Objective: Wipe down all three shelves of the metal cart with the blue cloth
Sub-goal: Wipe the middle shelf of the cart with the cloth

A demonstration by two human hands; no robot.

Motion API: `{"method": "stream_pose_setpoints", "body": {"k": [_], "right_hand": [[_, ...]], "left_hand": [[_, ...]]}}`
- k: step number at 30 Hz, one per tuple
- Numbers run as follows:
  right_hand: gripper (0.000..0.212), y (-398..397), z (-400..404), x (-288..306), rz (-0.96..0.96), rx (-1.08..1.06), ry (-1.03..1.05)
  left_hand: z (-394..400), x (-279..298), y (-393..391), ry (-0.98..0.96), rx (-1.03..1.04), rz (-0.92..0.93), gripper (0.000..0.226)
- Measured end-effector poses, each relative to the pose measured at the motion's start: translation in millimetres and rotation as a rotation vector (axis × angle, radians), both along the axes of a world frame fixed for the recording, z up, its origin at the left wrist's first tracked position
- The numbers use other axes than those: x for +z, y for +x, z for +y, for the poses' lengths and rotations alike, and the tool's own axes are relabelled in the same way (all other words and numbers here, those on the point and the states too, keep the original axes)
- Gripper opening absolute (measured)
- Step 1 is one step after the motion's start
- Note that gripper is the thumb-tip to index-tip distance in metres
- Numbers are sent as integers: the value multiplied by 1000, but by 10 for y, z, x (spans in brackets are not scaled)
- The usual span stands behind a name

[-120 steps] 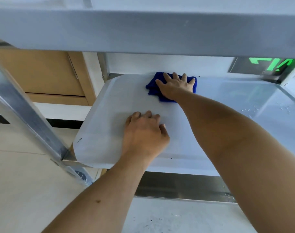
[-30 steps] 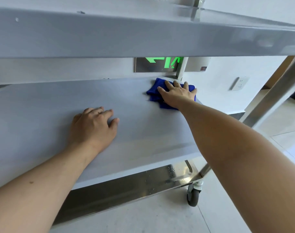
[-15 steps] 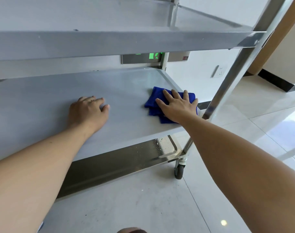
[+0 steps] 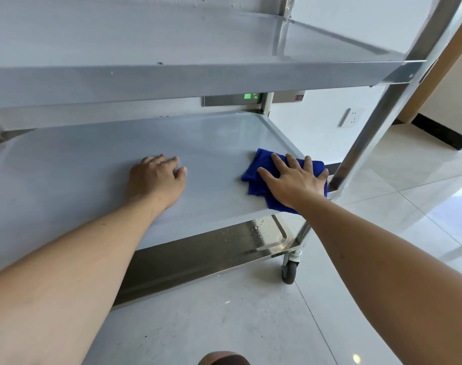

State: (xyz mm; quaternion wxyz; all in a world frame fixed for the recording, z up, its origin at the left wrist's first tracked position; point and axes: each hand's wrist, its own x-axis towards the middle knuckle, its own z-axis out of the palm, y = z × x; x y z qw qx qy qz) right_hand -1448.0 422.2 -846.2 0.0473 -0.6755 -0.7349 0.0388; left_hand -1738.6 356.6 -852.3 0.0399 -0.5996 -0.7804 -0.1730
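Observation:
The metal cart fills the view with its top shelf [image 4: 171, 83], middle shelf [image 4: 92, 167] and bottom shelf [image 4: 198, 256]. A folded blue cloth [image 4: 258, 177] lies at the front right corner of the middle shelf. My right hand [image 4: 293, 183] presses flat on the cloth with fingers spread. My left hand [image 4: 156, 180] rests palm down on the bare middle shelf, left of the cloth, fingers slightly curled. Water droplets show on the bottom shelf's right end.
The cart's right front post [image 4: 377, 122] rises just right of the cloth. A caster wheel [image 4: 289, 271] stands on the pale tiled floor [image 4: 382, 206]. A white wall with a socket [image 4: 352, 117] and a green lit sign [image 4: 251, 96] lies behind.
My right hand slid the cloth from the back left of the middle shelf across to its right end, then forward to the front right corner. My left hand stayed resting on the shelf.

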Motion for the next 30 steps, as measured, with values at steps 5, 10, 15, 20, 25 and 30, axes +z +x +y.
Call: {"method": "stream_pose_setpoints", "body": {"k": [5, 10, 15, 20, 25, 30], "right_hand": [[79, -116, -26, 19, -21, 13, -22], [77, -557, -137, 33, -23, 106, -27], [76, -1254, -358, 9, -21, 248, -5], [76, -2027, -591, -12, -17, 390, 8], [76, -2696, -864, -21, -15, 521, 17], [81, -3442, -1189, -25, -5, 671, 17]], "left_hand": [[14, 42, -7, -47, 2, 11, 41], [-68, 172, -101, -77, -58, -137, 32], [-428, 266, -531, 82, 2, -139, 33], [-953, 357, -1136, 52, 120, -69, 38], [-1543, 416, -1611, 10, 257, -33, 43], [-2105, 371, -1906, -22, 395, -30, 42]]}}
